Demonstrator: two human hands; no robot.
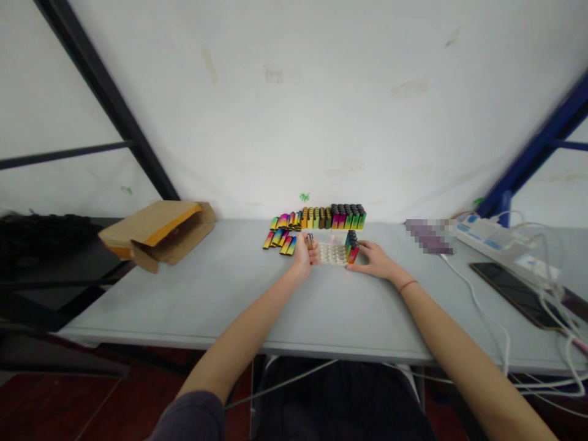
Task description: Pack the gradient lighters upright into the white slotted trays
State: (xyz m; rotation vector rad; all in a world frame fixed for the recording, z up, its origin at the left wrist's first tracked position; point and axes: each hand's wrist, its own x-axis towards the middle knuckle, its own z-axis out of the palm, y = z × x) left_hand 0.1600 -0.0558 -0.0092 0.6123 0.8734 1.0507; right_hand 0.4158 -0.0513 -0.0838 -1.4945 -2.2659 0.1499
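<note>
Lighter [309, 240] gripped in left hand [303, 258], right hand [375, 259] beside white tray [331, 254]

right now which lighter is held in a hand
The lighter in the left hand, beside the white tray; the rest stand in rows or lie on the table.

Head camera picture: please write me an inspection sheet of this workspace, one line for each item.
Surface: grey table, set against the wall.
Job's things: white tray with a few standing lighters at its right end; row of lighters upright by the wall; loose lighters lying left of the tray.
Clutter: cardboard box, open, at left; phone, flat, at right.
Grippers: left hand grips one lighter at the tray's left edge; right hand rests open at its right edge.
Cables: power strip with white cables running over the table's right part.
Surroundings: white wall; black frame left, blue frame right.
</note>
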